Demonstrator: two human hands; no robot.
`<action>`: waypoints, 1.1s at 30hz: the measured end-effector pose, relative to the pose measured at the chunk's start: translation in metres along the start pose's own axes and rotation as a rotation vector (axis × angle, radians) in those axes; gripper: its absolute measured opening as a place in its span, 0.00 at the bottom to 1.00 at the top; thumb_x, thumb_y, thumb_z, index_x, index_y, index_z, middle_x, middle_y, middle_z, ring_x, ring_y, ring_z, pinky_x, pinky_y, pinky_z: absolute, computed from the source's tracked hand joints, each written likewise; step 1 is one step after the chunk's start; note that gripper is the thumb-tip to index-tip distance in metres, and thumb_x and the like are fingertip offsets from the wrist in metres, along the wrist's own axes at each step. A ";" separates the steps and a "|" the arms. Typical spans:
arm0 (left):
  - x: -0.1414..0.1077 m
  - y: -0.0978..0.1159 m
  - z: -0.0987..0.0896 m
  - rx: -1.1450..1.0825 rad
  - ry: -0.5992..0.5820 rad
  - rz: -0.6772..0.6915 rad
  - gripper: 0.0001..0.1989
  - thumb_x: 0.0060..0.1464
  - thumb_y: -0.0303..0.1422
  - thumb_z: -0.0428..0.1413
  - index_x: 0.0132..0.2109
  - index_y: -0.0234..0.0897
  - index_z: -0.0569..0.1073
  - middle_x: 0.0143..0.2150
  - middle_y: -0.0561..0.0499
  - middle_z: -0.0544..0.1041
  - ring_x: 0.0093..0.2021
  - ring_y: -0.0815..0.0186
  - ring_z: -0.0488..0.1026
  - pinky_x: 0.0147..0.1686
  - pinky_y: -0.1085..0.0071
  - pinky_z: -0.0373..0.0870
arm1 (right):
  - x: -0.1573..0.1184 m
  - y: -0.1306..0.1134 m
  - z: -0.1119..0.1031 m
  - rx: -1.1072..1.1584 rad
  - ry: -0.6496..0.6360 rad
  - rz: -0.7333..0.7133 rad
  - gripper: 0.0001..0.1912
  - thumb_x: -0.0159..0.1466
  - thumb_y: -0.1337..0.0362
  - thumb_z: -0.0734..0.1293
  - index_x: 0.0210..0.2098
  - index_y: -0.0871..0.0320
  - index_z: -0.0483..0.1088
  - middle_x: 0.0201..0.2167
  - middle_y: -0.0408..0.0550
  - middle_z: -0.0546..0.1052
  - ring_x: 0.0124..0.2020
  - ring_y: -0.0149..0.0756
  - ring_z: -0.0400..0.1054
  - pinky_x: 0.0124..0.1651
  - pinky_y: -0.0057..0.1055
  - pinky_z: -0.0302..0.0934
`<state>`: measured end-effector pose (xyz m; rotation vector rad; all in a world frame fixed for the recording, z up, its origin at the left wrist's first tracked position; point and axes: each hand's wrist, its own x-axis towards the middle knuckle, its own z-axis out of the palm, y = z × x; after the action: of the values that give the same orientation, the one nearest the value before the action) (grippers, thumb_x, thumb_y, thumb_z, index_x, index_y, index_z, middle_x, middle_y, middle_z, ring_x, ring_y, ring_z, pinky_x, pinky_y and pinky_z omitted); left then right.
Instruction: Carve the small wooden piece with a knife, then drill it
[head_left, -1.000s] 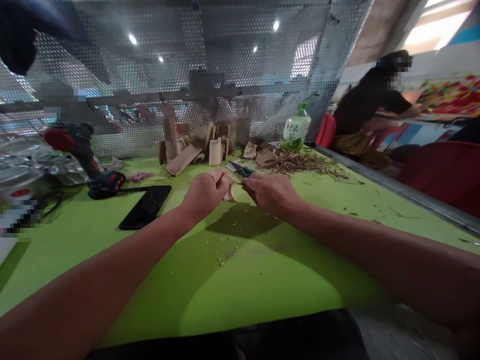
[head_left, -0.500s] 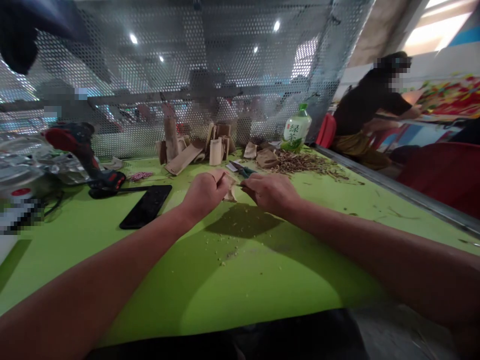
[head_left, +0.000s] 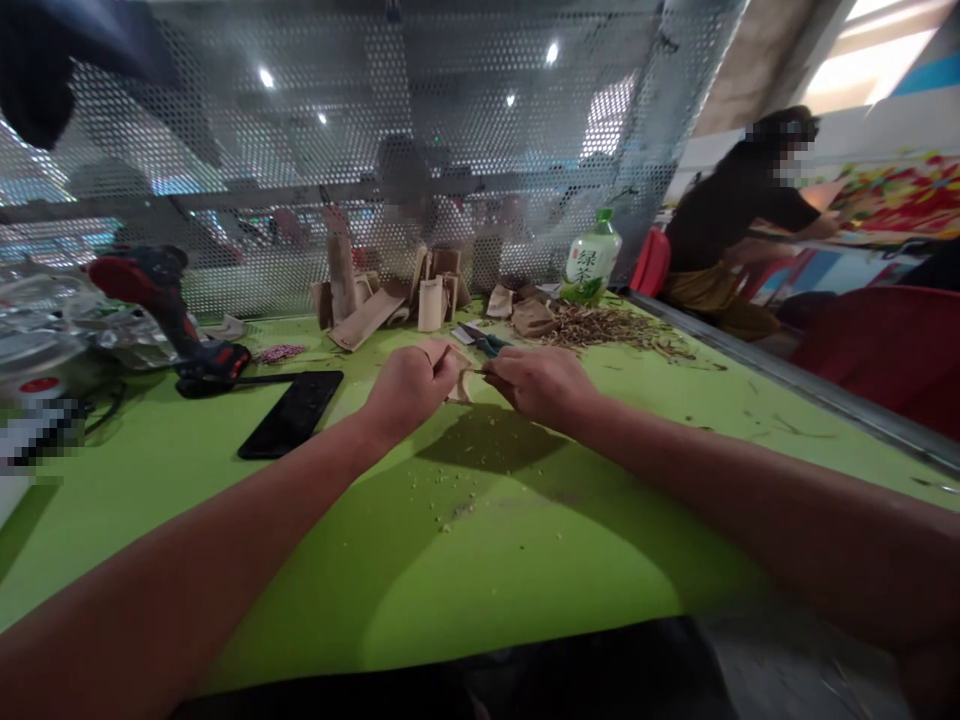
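Observation:
My left hand (head_left: 411,385) is closed around a pale curved piece (head_left: 462,386), which looks like bamboo or wood; most of it hides behind the fingers. Facing it, my right hand (head_left: 544,383) pinches a thin dark stick-like thing (head_left: 487,373) whose tip points at the pale piece. I cannot make out whether that is a tool or a twig, or whether the tip touches. Just beyond the hands lie dark-bladed pliers or snips (head_left: 482,338) with green handles. Pale crumbs (head_left: 448,524) are scattered on the green tabletop (head_left: 420,610) below.
A black phone (head_left: 291,415) and a cordless drill (head_left: 169,315) are on the left. Behind stand several bamboo pieces (head_left: 369,315), a pile of brown twigs (head_left: 607,328) and a green tea bottle (head_left: 592,260). Perforated metal (head_left: 465,90) walls the back; a person (head_left: 739,215) sits at right.
Both hands stay in almost the same place. The right hand and its thin stick-like thing have shifted very slightly.

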<state>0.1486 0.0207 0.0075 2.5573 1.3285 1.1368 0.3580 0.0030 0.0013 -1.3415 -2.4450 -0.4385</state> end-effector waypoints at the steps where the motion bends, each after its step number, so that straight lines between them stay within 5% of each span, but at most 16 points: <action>1: 0.000 0.000 0.000 -0.007 -0.006 -0.009 0.13 0.58 0.30 0.49 0.37 0.30 0.78 0.31 0.43 0.79 0.34 0.62 0.75 0.36 0.71 0.70 | 0.000 0.000 0.000 -0.001 -0.021 -0.015 0.17 0.70 0.60 0.58 0.36 0.58 0.76 0.30 0.47 0.77 0.24 0.30 0.59 0.26 0.30 0.40; 6: -0.001 0.001 -0.002 -0.051 -0.017 -0.027 0.12 0.56 0.29 0.51 0.38 0.30 0.78 0.32 0.42 0.79 0.34 0.62 0.75 0.33 0.72 0.70 | -0.005 0.004 0.003 0.021 -0.063 -0.184 0.16 0.70 0.62 0.58 0.35 0.58 0.76 0.29 0.46 0.76 0.23 0.29 0.59 0.26 0.30 0.40; 12: 0.000 -0.001 0.000 -0.026 -0.011 -0.007 0.12 0.57 0.30 0.50 0.38 0.30 0.78 0.33 0.42 0.80 0.35 0.63 0.76 0.34 0.73 0.70 | -0.001 0.006 0.005 0.016 0.024 -0.064 0.16 0.69 0.60 0.59 0.36 0.57 0.77 0.30 0.47 0.77 0.25 0.30 0.60 0.26 0.31 0.39; 18: -0.001 0.001 -0.002 -0.036 -0.030 -0.003 0.12 0.56 0.29 0.51 0.41 0.30 0.78 0.35 0.42 0.80 0.36 0.63 0.76 0.35 0.73 0.70 | -0.003 0.010 0.004 0.048 -0.038 -0.209 0.16 0.69 0.60 0.59 0.38 0.54 0.78 0.32 0.46 0.78 0.26 0.30 0.61 0.27 0.31 0.39; 24: 0.000 0.000 -0.001 -0.049 -0.028 -0.005 0.12 0.57 0.30 0.50 0.39 0.31 0.78 0.34 0.42 0.80 0.36 0.63 0.76 0.36 0.72 0.71 | -0.001 0.007 0.004 0.035 0.018 -0.073 0.17 0.70 0.58 0.58 0.36 0.57 0.77 0.31 0.48 0.78 0.25 0.30 0.62 0.27 0.31 0.39; 30: -0.001 0.001 -0.003 -0.021 -0.021 0.026 0.15 0.58 0.30 0.49 0.44 0.29 0.78 0.36 0.40 0.81 0.35 0.62 0.76 0.38 0.68 0.70 | -0.006 0.012 0.005 0.091 -0.040 -0.236 0.15 0.69 0.60 0.60 0.38 0.55 0.79 0.31 0.46 0.78 0.25 0.30 0.61 0.28 0.31 0.41; 33: -0.001 0.000 -0.003 -0.014 -0.020 0.033 0.15 0.58 0.30 0.49 0.43 0.30 0.79 0.35 0.41 0.80 0.34 0.62 0.75 0.38 0.69 0.70 | -0.004 0.013 0.007 0.121 0.025 -0.184 0.16 0.69 0.58 0.60 0.39 0.55 0.79 0.32 0.47 0.79 0.25 0.30 0.62 0.28 0.31 0.42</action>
<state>0.1466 0.0192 0.0091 2.5825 1.2742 1.1183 0.3703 0.0093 -0.0049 -1.0620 -2.5402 -0.3424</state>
